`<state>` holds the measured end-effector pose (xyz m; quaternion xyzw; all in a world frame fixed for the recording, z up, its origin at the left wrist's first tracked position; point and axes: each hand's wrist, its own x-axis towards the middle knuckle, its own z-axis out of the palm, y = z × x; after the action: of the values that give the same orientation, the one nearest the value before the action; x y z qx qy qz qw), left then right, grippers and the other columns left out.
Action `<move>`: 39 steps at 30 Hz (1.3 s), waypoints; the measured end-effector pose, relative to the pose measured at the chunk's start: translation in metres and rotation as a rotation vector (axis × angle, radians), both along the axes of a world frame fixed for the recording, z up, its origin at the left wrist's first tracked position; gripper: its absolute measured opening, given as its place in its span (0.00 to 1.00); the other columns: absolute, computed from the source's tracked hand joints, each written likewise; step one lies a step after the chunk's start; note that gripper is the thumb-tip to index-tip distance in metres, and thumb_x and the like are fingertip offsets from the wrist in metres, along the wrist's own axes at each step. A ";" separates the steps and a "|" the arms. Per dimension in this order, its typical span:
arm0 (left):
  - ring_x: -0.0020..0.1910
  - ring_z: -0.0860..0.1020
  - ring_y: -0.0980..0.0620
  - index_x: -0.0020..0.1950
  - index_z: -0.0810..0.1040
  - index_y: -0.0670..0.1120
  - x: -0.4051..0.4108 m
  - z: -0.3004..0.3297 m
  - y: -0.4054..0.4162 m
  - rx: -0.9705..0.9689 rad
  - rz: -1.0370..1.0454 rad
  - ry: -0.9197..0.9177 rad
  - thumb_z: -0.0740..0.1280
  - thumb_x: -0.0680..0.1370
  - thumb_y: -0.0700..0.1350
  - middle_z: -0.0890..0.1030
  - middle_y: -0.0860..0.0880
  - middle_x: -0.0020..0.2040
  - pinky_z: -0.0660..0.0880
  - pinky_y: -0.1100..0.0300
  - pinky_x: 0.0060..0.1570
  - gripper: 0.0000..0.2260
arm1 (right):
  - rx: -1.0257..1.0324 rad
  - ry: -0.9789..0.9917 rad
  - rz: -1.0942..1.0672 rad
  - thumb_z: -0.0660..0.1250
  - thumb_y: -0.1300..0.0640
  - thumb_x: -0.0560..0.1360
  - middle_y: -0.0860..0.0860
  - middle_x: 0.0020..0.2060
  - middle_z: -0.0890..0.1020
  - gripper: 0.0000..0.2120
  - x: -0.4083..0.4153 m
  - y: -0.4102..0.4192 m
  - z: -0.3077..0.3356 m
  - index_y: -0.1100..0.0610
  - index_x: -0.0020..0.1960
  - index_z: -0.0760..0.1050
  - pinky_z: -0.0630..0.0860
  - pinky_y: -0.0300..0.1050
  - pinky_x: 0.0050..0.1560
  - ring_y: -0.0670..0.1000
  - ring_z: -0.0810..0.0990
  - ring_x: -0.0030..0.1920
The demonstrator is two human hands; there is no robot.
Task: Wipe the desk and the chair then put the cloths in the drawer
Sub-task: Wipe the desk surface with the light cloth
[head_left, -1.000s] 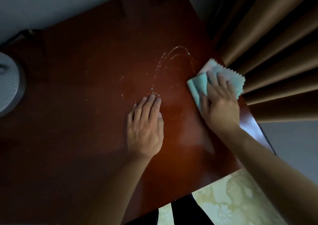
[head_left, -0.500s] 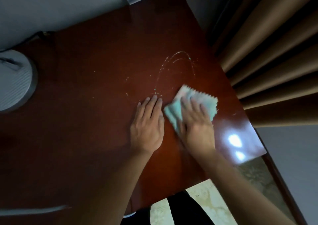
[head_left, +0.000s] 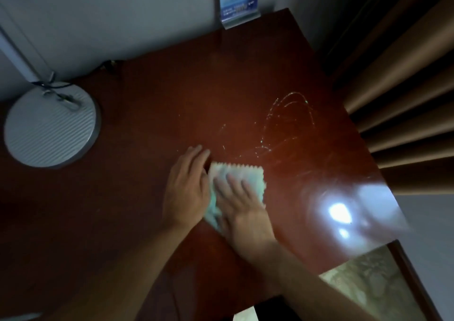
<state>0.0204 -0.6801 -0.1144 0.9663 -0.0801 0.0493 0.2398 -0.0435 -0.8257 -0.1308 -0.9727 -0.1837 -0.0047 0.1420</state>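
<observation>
The right hand [head_left: 242,206] lay flat, fingers spread, pressing the cloth [head_left: 234,177] on the desk [head_left: 159,104]. The left hand [head_left: 188,185] rested flat just beside it, fingers together, touching the cloth's edge. Beyond the fingertips, wet streaks [head_left: 282,124] glistened.

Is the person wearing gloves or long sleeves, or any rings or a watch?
No gloves: the left hand and right hand are both bare. No sleeves show either; both forearms are uncovered all the way to the bottom edge of the picture. I see no watch or bracelet on the wrists and no rings on the fingers, though the picture is dim and a bit blurred, so something small could be missed.
</observation>
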 end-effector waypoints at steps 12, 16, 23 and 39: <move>0.73 0.67 0.43 0.68 0.74 0.41 0.011 -0.031 -0.008 0.144 0.047 -0.058 0.57 0.80 0.43 0.74 0.41 0.70 0.62 0.44 0.73 0.18 | 0.038 0.057 -0.144 0.63 0.55 0.78 0.54 0.73 0.69 0.22 0.021 -0.008 0.001 0.60 0.71 0.71 0.63 0.61 0.72 0.58 0.64 0.75; 0.74 0.66 0.45 0.69 0.73 0.42 0.010 -0.030 -0.009 0.168 0.050 -0.018 0.56 0.82 0.44 0.73 0.42 0.71 0.60 0.45 0.74 0.18 | 0.050 0.075 -0.339 0.64 0.58 0.79 0.59 0.73 0.68 0.22 0.108 -0.048 0.011 0.63 0.72 0.69 0.60 0.61 0.74 0.62 0.63 0.75; 0.74 0.65 0.42 0.69 0.74 0.43 0.010 -0.025 -0.006 0.184 -0.001 0.030 0.54 0.81 0.46 0.72 0.40 0.71 0.61 0.41 0.73 0.20 | 0.003 0.047 -0.223 0.60 0.56 0.78 0.59 0.72 0.70 0.22 0.052 0.014 0.009 0.63 0.70 0.71 0.64 0.62 0.72 0.62 0.65 0.73; 0.75 0.64 0.44 0.72 0.72 0.47 0.011 -0.026 -0.007 0.188 0.015 0.023 0.53 0.81 0.45 0.70 0.43 0.73 0.59 0.44 0.74 0.20 | -0.010 0.041 -0.194 0.63 0.59 0.78 0.60 0.72 0.69 0.25 0.077 -0.015 0.007 0.64 0.73 0.66 0.63 0.63 0.72 0.63 0.65 0.73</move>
<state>0.0313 -0.6871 -0.1407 0.9856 -0.0741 0.0321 0.1484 0.0330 -0.8406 -0.1233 -0.9865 -0.0855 0.0023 0.1398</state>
